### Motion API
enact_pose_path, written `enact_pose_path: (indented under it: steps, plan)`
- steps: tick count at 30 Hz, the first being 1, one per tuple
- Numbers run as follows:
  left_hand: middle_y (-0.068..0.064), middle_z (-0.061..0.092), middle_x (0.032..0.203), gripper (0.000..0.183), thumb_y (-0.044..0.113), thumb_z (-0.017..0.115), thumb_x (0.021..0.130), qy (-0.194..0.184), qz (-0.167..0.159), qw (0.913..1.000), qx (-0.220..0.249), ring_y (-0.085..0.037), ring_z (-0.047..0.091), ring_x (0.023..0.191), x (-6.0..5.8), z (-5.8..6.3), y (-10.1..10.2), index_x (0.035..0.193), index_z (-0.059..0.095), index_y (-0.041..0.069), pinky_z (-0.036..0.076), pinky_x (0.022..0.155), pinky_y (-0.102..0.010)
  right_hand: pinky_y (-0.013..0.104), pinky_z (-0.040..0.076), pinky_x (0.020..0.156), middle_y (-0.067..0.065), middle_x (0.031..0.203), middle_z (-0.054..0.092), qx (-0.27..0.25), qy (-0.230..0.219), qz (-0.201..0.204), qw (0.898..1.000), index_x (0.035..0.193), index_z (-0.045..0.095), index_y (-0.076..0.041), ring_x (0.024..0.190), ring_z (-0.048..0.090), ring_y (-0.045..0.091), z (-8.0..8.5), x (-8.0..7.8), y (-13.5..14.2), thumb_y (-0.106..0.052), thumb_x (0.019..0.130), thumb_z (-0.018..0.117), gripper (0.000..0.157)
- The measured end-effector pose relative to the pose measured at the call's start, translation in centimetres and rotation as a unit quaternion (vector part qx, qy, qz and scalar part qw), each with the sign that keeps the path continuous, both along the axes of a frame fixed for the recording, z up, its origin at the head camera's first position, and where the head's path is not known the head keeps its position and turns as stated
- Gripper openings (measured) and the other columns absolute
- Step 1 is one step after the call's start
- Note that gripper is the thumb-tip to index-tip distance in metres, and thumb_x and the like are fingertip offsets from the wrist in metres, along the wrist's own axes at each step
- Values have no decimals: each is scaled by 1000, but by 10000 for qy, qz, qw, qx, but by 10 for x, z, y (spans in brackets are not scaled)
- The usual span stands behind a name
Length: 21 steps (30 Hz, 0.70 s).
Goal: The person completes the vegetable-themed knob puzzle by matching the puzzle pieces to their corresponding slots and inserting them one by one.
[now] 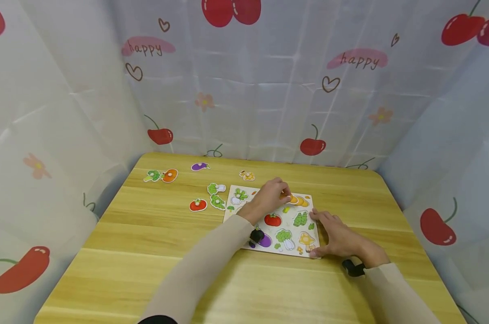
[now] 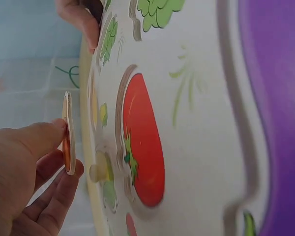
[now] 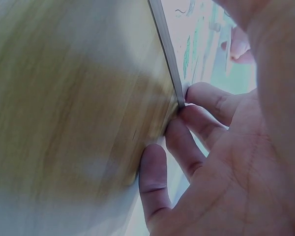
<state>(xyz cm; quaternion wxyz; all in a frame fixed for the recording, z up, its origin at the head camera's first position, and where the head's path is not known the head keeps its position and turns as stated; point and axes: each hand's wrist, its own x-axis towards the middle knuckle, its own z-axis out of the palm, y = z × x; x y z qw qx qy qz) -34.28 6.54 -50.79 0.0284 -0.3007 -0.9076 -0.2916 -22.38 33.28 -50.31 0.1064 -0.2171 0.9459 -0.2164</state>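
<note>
My left hand (image 1: pixel 270 198) pinches a thin orange puzzle piece (image 2: pixel 68 140) between thumb and fingers. In the left wrist view the piece is edge-on, held just off the face of a white puzzle board (image 1: pixel 250 189) printed with vegetables. In the head view it overlaps an orange vegetable picture (image 1: pixel 302 201) near the board's upper right. My right hand (image 1: pixel 341 236) is spread along the board's right side, fingertips at its edge and thumb at the lower right corner. A tomato picture (image 2: pixel 142 142) and a small round peg (image 2: pixel 98 173) show on the board. My left forearm hides part of it.
Left of the board lie loose pieces: a tomato (image 1: pixel 197 205), a bok choy (image 1: pixel 216 188), a green leafy piece (image 1: pixel 217 202), a broccoli (image 1: pixel 152 176) and a pumpkin (image 1: pixel 169 175). An eggplant (image 1: pixel 200 166) and mushrooms (image 1: pixel 246 175) lie farther back. Printed curtains (image 1: pixel 260 117) surround the wooden table.
</note>
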Motion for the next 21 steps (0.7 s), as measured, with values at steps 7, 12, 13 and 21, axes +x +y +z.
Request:
enact_pose_path:
  steps: [7,12,13,21]
  plan:
    - [1,73,113,10,30,83,112,10,68,9997,-223,-12,66,99,-15,-17,22,111,84,19,59,92,-24,77,44,127,32,185,37,-40,17,46,10000,171,45,4,156,47,58,-1,-1,0,-58,82,106,125]
    - [-1,73,115,8,24,81,113,-181,89,9994,-275,-12,66,99,-7,-7,24,113,84,17,57,90,-22,78,44,127,32,185,37,-52,12,75,10000,171,45,4,157,46,59,-1,-1,-2,-57,82,106,124]
    - [-1,73,115,9,25,80,113,-187,93,9994,-275,-12,65,99,-7,-7,25,113,84,17,56,89,-22,78,44,127,32,185,37,-53,5,69,10000,171,45,4,157,46,59,0,-1,-2,-56,82,106,124]
    - [1,74,115,11,29,79,114,-143,117,9989,-423,-13,66,107,-11,-11,34,114,85,19,56,90,-22,78,43,127,32,184,38,-71,31,42,10000,170,46,4,157,46,59,-3,-1,0,-56,82,106,123]
